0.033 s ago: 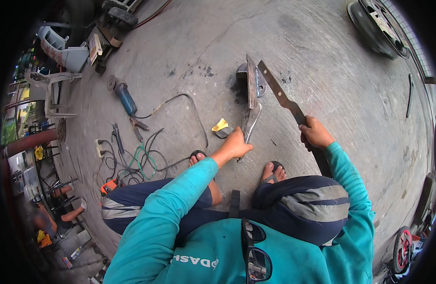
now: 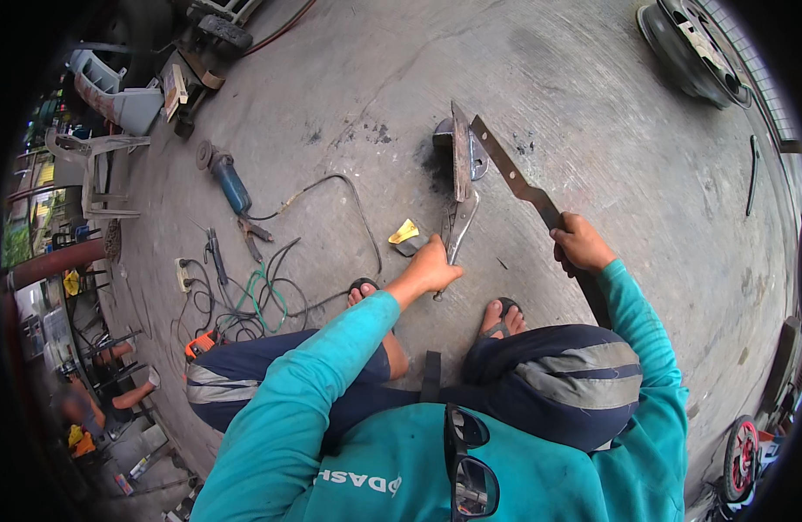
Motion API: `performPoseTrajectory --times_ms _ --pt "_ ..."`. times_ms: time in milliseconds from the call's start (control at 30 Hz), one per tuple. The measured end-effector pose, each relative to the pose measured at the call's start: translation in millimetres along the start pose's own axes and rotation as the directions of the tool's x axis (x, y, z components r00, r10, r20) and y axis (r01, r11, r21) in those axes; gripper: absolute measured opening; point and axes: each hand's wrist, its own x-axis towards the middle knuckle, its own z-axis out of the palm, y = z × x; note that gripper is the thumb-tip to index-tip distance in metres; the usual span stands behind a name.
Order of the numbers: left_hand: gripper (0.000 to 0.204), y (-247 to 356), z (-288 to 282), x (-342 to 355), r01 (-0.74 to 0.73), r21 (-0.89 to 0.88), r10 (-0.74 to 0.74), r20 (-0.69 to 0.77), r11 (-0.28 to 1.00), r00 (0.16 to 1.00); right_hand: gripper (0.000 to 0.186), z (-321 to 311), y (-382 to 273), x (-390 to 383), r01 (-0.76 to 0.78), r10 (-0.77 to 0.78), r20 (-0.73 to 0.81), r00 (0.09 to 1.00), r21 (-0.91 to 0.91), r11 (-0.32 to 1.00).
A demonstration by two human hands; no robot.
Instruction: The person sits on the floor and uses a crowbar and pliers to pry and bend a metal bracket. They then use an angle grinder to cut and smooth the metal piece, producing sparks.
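In the head view, the left grip (image 2: 431, 266) is closed around silver metal locking pliers (image 2: 461, 228), the right grip (image 2: 584, 244) around a long, dark, holed steel bar (image 2: 508, 168). Both tools are well inside the grey concrete floor's (image 2: 644, 165) right edge.

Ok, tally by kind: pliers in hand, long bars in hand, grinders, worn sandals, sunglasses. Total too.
Pliers, in the left hand: 1
Long metal bar, in the right hand: 1
Grinder, on the floor: 1
Sandals, worn: 2
Sunglasses, pairs: 1
Total: 6
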Motion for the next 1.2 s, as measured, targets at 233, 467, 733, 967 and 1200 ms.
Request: performPoseTrajectory --times_ms 233,467,733,967,1200 --pt "0.074 1 -8 -3 0.011 0.034 -0.011 0.015 0.999 1.000 0.012 20 28 7 0.004 -0.002 -0.085 0.996 0.013 1.000" --pt "0.071 -12 -19 -1 0.010 0.085 -0.011 0.014 0.996 1.000 0.016 24 19 -5 0.065 0.006 -0.201 0.980 0.346 0.936" --pt "0.075 -22 -49 0 0.049 0.208 -0.050 0.001 0.977 0.999 0.018 15 23 -5 0.025 0.054 -0.169 0.984 0.435 0.900" --pt "0.068 -36 -70 7 0.106 0.261 -0.111 0.003 0.959 0.994 0.018 6 28 1 -0.035 0.095 -0.128 0.987 0.405 0.914" --pt "0.050 -35 -87 8 0.153 0.346 -0.153 -0.027 0.926 0.988 0.023 29 40 -2 -0.043 0.033 0.127 0.991 0.073 0.996"
